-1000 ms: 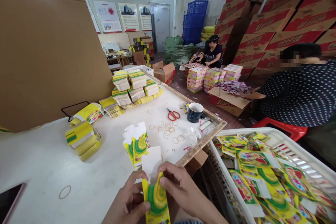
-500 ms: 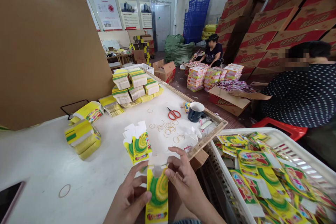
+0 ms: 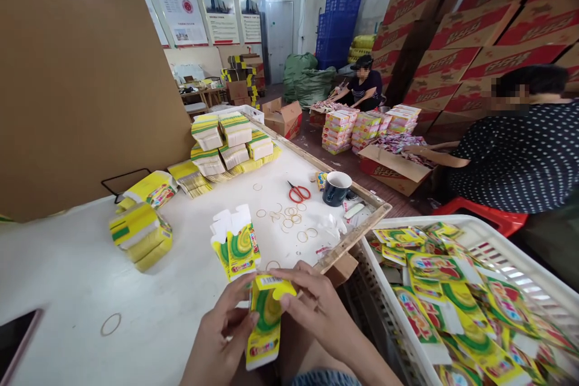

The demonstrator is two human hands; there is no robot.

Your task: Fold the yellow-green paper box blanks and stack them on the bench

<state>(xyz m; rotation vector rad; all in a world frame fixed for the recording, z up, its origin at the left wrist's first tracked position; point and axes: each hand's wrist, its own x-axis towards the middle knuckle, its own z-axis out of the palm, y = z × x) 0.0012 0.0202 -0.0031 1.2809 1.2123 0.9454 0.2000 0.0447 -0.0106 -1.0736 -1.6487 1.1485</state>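
Between my two hands is a small yellow-and-green carton (image 3: 266, 322), tilted a little, with its barcoded top flap folded over the upper end. My left hand (image 3: 226, 325) grips its left side, thumb on the front face. My right hand (image 3: 312, 298) pinches the top right corner, its thumb by the yellow tab and its fingers over the flap. Just beyond my hands, a few flat cartons (image 3: 242, 247) with white flaps raised lie on the white table (image 3: 181, 289).
Banded carton stacks (image 3: 226, 145) stand at the table's back. Rubber bands (image 3: 289, 214), red-handled scissors (image 3: 298, 192) and a dark mug (image 3: 336, 189) lie right of centre. A white basket (image 3: 380, 307) full of cartons stands at my right. Two people sit beyond, near open boxes (image 3: 389, 172).
The carton's top flap, upright and open before, is now folded down over its end. My right hand has moved over the top. The seated person's hands at right have shifted in the box.
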